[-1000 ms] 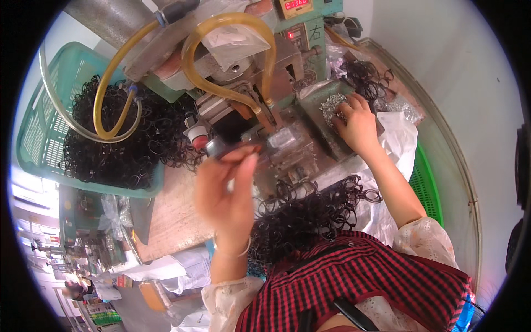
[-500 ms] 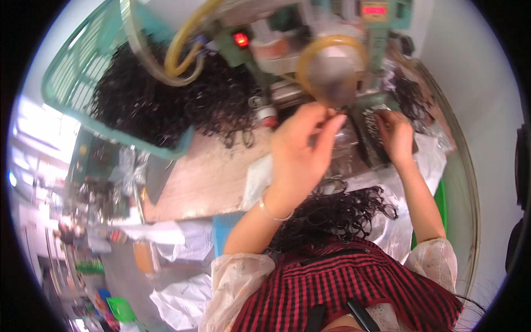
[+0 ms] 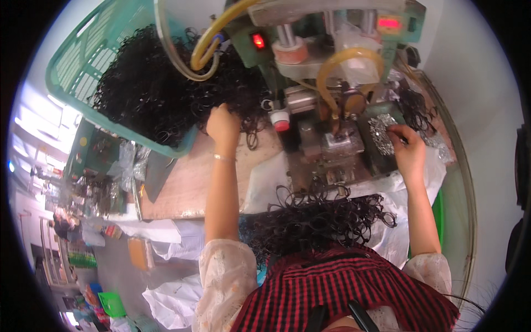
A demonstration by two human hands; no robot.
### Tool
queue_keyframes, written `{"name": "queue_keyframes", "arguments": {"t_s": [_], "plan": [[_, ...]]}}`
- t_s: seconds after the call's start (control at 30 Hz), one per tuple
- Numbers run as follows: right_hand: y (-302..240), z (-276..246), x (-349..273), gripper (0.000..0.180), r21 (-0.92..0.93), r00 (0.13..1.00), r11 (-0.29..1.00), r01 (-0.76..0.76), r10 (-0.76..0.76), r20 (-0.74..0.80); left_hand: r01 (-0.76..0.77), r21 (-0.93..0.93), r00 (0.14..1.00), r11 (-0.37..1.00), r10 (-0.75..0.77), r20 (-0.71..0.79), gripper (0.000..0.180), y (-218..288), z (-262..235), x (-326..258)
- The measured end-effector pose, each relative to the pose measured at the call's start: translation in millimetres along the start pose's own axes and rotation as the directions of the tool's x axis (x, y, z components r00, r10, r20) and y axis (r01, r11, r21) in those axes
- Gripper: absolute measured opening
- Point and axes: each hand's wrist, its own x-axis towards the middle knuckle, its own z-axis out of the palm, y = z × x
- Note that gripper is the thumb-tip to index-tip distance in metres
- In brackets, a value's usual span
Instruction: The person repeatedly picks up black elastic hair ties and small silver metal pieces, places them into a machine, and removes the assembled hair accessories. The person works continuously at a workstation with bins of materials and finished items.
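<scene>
My left hand point(image 3: 224, 129) reaches into the near edge of a big heap of thin black curled loops point(image 3: 160, 88). Its fingers are curled closed, and whatever they grip is hidden behind the back of the hand. My right hand point(image 3: 409, 148) rests at a dark tray point(image 3: 371, 145) of small silver metal pieces point(image 3: 383, 133). Its thumb and fingers are pinched at the edge of these pieces; anything between them is too small to make out. Between my hands stands a green press machine point(image 3: 298, 52), with a small metal plate point(image 3: 343, 140) under its head.
A teal slatted basket point(image 3: 119, 135) holds the heap at the left. More black loops point(image 3: 332, 218) lie on my lap by the checked apron point(image 3: 343, 271). A red-topped button point(image 3: 281, 123) and yellow hose point(image 3: 327, 83) belong to the machine. White sheeting point(image 3: 268, 177) covers the table's front.
My left hand has moved from the machine's middle leftward to the heap of loops. My right hand stays by the metal pieces, shifted slightly. The view has also shifted.
</scene>
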Motion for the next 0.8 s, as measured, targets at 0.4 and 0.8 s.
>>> {"name": "queue_keyframes", "arguments": {"t_s": [0.4,0.8], "plan": [[14.0,-34.2,-42.1,0.015,0.062,0.980,0.995,-0.073,0.083,-0.180,-0.452,-0.046,0.884,0.891,0.454,0.111,0.013,-94.5,56.6,-69.9],[-70.8,64.3,-9.5,0.034,0.657,0.999,0.754,0.001,-0.032,0.036,0.074,-0.449,0.997,0.890,-0.067,0.032,0.041,-38.5,-8.1,-24.9]]}}
